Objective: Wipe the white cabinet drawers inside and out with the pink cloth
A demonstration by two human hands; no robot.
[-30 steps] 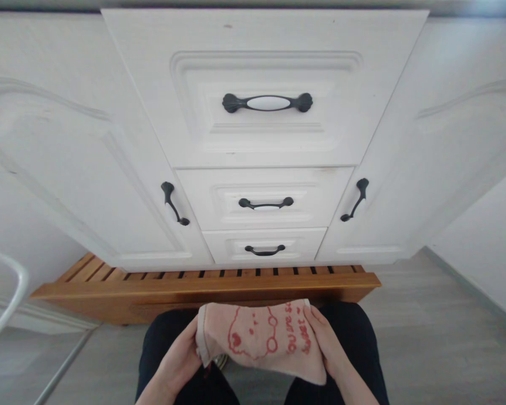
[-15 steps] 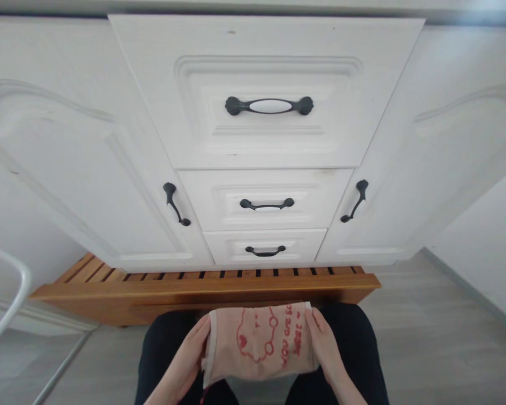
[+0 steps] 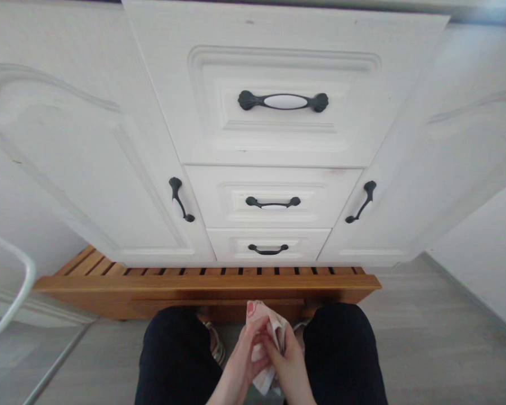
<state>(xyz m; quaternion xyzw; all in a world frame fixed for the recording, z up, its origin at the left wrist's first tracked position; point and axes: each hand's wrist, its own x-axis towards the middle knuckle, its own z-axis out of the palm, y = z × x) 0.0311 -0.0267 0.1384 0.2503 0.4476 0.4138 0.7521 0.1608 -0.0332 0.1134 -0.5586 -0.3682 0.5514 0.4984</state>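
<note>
Between my knees is a pink cloth [image 3: 258,310] with a red print and pale edging, bunched and folded. Whether it is a flat piece or a pouch I cannot tell. My left hand [image 3: 248,349] has its fingers closed round the left side of the cloth. Against its right side, my right hand [image 3: 289,357] grips the pale edging, thumb pressed inward. The two hands meet at the middle, and their fingers partly hide the cloth. Its lower end hangs below them.
A white cabinet with dark-handled drawers [image 3: 274,183] stands ahead, above a slatted wooden bench [image 3: 211,284]. My dark-trousered knees [image 3: 181,349] flank the hands. A white curved tube [image 3: 27,270] is at the left, and grey floor [image 3: 421,337] lies at the right.
The cloth was spread flat between both hands with its red drawing showing. Now my hands have come together and it is folded and bunched between them. The view has shifted slightly.
</note>
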